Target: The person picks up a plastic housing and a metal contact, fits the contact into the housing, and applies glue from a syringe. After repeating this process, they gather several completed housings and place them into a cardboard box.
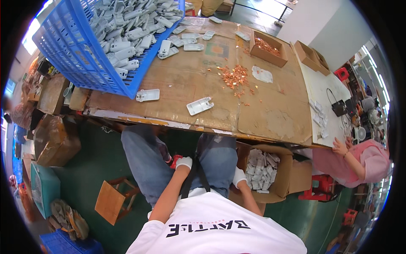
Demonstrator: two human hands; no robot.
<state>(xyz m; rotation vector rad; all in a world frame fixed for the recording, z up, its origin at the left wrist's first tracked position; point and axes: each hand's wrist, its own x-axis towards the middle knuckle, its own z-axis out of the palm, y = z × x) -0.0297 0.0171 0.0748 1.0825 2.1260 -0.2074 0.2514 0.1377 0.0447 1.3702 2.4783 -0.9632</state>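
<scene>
My left hand, in a white glove, is between my thighs, its fingers closed at the edge of a red plastic thing whose shape is mostly hidden. My right hand, also gloved, is low beside my right thigh, next to an open cardboard box holding many white plastic casings; its fingers do not show clearly. On the cardboard-covered table before me lie two pale casings, one near the front edge and another beside the blue crate. A loose pile of small copper-coloured pieces is farther back.
A tilted blue crate full of casings stands at the left of the table. A small carton of copper pieces is at the back right. A wooden stool stands left on the green floor. A person in pink sits at the right.
</scene>
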